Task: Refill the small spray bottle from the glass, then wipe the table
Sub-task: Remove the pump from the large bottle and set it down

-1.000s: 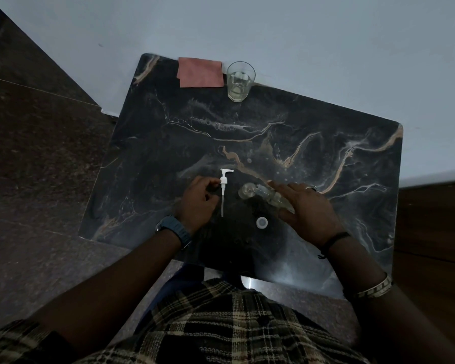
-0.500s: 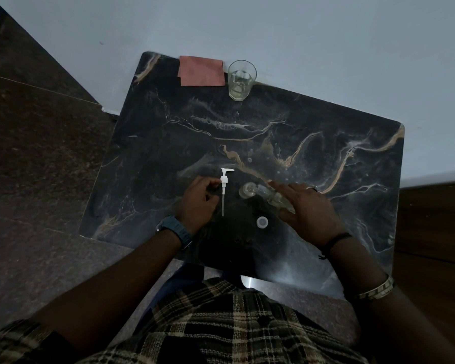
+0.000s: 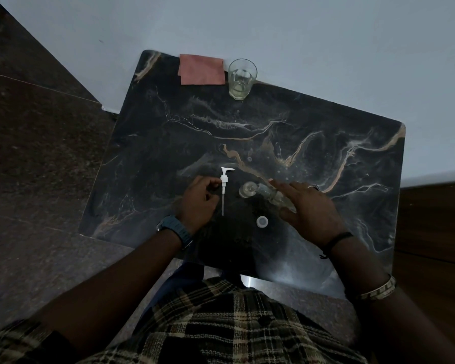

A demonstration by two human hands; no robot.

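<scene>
The small spray bottle [image 3: 269,194] lies on its side at the centre of the dark surface [image 3: 326,158], under the flat, spread fingers [image 3: 281,186] of the right hand [image 3: 310,208]. The left hand [image 3: 199,199] pinches the white pump head [image 3: 224,185]. A small cap [image 3: 262,222] sits just below. The glass [image 3: 241,78] and pink cloth [image 3: 202,70] wait at the upper edge. Lying flat, the bottle could roll or leak if that hand lifts carelessly
</scene>
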